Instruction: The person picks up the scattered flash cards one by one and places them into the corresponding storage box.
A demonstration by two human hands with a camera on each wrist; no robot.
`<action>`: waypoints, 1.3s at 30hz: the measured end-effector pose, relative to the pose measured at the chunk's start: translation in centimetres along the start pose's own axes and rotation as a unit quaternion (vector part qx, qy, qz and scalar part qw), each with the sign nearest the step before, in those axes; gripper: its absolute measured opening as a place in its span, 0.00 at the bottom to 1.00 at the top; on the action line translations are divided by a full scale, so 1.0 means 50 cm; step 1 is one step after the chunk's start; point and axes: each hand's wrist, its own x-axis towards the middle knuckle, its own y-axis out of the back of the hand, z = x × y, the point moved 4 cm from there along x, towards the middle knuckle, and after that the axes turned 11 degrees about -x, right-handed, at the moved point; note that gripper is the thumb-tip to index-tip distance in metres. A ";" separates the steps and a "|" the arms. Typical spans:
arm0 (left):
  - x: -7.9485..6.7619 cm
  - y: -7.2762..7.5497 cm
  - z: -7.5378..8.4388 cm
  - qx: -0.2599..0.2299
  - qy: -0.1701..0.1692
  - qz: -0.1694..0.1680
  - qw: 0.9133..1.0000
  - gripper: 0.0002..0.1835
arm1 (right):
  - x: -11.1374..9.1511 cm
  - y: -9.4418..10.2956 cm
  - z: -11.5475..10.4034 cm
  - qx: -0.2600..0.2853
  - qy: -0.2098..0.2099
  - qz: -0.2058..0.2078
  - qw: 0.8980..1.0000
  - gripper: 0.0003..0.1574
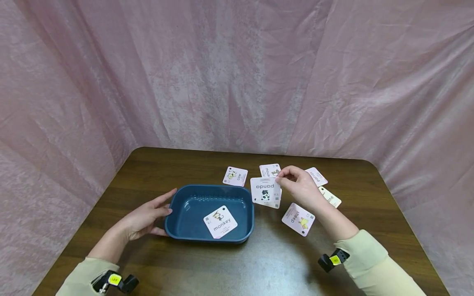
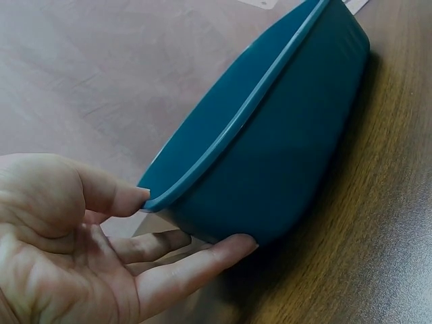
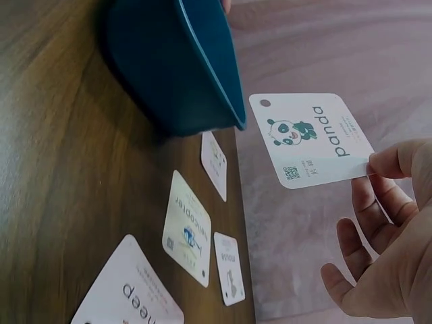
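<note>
My right hand (image 1: 298, 187) pinches a corner of the panda card (image 1: 265, 189) between thumb and fingers. That card is held up off the table, just right of a blue plastic tub (image 1: 210, 237). In the right wrist view its printed face and the helicopter card (image 3: 187, 229) below it show. At the tub's left end, my left hand (image 1: 149, 216) rests with fingers spread against the outer wall, and its thumb (image 2: 128, 200) touches the rim. A monkey card (image 1: 220, 222) lies in the tub, picture side up.
Cards lie about on the wooden table: cow (image 1: 235, 176) behind the tub, mouse (image 1: 270, 169) and parrot (image 1: 317, 176) at the back, sheep (image 1: 298, 219) in front of my right forearm. Another card (image 1: 330, 197) is partly hidden by that arm. Pink curtains (image 1: 237, 82) hang behind.
</note>
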 end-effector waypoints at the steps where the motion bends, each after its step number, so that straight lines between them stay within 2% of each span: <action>1: 0.000 0.000 0.000 0.000 0.000 0.000 1.000 0.37 | 0.001 -0.004 -0.003 0.003 0.001 -0.002 1.000 0.07; 17: -0.003 0.002 0.001 -0.002 -0.004 -0.005 1.000 0.36 | 0.017 -0.056 -0.040 0.001 0.006 -0.015 1.000 0.05; 39: -0.006 -0.003 0.003 -0.001 0.002 0.001 1.000 0.36 | 0.027 -0.136 -0.091 -0.020 0.067 -0.040 0.997 0.03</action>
